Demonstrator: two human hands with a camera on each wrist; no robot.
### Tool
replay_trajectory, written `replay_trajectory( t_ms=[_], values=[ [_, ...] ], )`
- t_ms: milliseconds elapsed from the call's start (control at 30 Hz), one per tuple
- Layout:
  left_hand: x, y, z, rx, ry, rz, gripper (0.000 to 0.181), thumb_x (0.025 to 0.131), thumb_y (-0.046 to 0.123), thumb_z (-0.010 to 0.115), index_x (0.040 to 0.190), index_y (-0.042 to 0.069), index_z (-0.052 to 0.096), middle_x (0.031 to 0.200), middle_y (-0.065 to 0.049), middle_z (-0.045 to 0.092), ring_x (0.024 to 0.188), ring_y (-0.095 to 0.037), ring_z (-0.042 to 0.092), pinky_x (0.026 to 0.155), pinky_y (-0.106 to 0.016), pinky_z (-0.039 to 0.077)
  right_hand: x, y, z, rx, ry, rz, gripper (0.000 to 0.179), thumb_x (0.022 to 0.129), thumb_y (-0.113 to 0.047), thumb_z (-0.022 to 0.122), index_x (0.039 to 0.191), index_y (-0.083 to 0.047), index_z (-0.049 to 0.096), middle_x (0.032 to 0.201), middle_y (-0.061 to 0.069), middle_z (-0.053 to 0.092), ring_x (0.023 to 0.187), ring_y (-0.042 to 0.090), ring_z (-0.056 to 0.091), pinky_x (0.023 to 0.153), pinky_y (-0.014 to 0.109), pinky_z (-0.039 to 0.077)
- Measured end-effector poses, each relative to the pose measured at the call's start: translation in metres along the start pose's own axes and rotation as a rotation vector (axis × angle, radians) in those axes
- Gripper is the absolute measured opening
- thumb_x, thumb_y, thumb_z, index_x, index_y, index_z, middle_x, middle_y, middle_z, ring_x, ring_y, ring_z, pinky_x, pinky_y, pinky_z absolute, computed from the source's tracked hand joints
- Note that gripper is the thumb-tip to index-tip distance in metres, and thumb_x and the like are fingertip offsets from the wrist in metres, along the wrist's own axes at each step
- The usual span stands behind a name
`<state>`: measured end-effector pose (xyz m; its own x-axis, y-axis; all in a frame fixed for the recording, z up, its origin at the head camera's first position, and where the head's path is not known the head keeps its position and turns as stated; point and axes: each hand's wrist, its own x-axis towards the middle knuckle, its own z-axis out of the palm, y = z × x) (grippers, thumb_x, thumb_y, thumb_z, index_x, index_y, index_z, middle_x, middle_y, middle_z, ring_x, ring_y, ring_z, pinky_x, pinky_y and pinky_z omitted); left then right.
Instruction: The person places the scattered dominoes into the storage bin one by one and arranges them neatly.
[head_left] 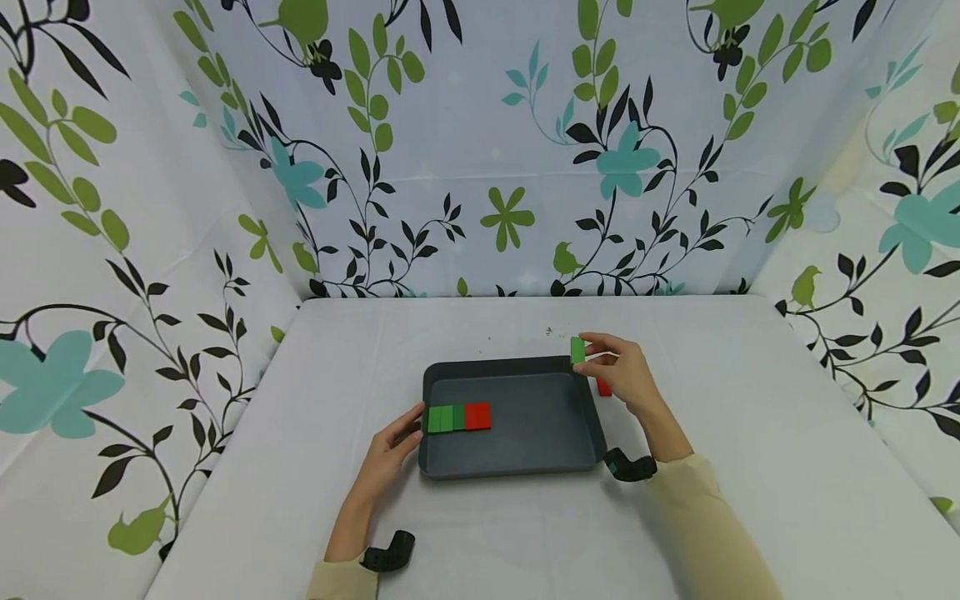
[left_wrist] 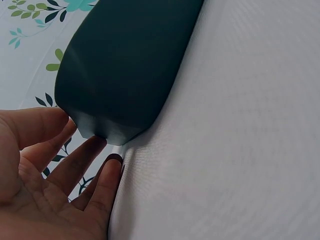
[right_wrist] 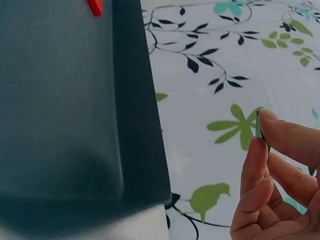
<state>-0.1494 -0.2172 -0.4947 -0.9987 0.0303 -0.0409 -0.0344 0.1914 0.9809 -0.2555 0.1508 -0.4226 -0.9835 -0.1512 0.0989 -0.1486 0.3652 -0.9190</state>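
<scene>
A dark grey tray [head_left: 525, 450] lies on the white table. Near its left wall, green tiles [head_left: 446, 418] and red tiles [head_left: 477, 416] stand side by side in one row. My left hand [head_left: 388, 454] is at the tray's left end, fingertips touching its outer wall, as the left wrist view also shows, with fingers fairly straight. Above the tray's far right corner, my right hand [head_left: 622, 371] pinches a green tile [head_left: 577, 350] between thumb and fingertips; the right wrist view shows this tile [right_wrist: 258, 125] edge-on. Partly hidden by that hand, a red tile [head_left: 603, 387] lies just right of the tray.
A patterned curtain [head_left: 465, 167] with leaves and flowers hangs behind and at both sides of the white table [head_left: 360, 358]. Black devices sit on both wrists, the right one [head_left: 630, 467] close to the tray's near right corner.
</scene>
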Motion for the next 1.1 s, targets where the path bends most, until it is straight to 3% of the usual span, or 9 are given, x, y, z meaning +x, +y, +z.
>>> replay_trajectory(
  t_ms=[167,333,533,900,1100],
  values=[
    [0.0,0.001,0.0,0.002,-0.004,-0.018,0.047,0.1,0.007,0.053,0.146,0.006,0.045,0.151,-0.017,0.044,0.134,-0.035,0.046,0.099,-0.018,0.042,0.0,-0.002,0.018,0.052,-0.066,-0.018,0.052,0.083,-0.003,0.075,0.132,0.001,0.058,0.11,0.024,0.059,0.08,0.008,0.063,0.066,0.017,0.05],
    [0.001,0.001,-0.001,-0.019,-0.008,-0.051,0.047,0.1,0.006,0.052,0.147,0.008,0.045,0.151,-0.013,0.044,0.136,-0.032,0.044,0.096,-0.014,0.04,0.0,-0.003,0.037,0.038,-0.098,-0.033,0.05,0.081,-0.003,0.077,0.129,0.001,0.061,0.106,0.022,0.061,0.08,0.011,0.064,0.07,0.02,0.052],
    [0.002,0.001,-0.001,-0.028,-0.013,-0.038,0.047,0.1,0.006,0.052,0.147,0.007,0.045,0.152,-0.014,0.043,0.136,-0.033,0.044,0.093,-0.01,0.039,-0.001,-0.001,0.055,0.027,-0.131,-0.036,0.05,0.078,-0.004,0.08,0.126,0.0,0.064,0.102,0.02,0.064,0.08,0.015,0.064,0.069,0.022,0.052],
    [0.002,0.0,-0.001,-0.031,-0.019,-0.036,0.048,0.1,0.005,0.052,0.147,0.006,0.044,0.153,-0.014,0.041,0.137,-0.033,0.043,0.093,-0.009,0.039,-0.003,0.001,0.084,-0.059,-0.197,-0.05,0.048,0.075,-0.005,0.083,0.121,-0.003,0.068,0.095,0.013,0.067,0.076,0.015,0.065,0.066,0.026,0.052],
    [0.002,0.001,-0.001,-0.038,-0.024,-0.042,0.048,0.1,0.006,0.051,0.147,0.007,0.043,0.154,-0.014,0.04,0.138,-0.033,0.042,0.093,-0.009,0.039,-0.004,0.002,0.1,-0.127,-0.22,-0.019,0.047,0.073,-0.004,0.084,0.118,-0.004,0.069,0.089,0.006,0.068,0.075,0.012,0.064,0.064,0.025,0.051]
  ],
)
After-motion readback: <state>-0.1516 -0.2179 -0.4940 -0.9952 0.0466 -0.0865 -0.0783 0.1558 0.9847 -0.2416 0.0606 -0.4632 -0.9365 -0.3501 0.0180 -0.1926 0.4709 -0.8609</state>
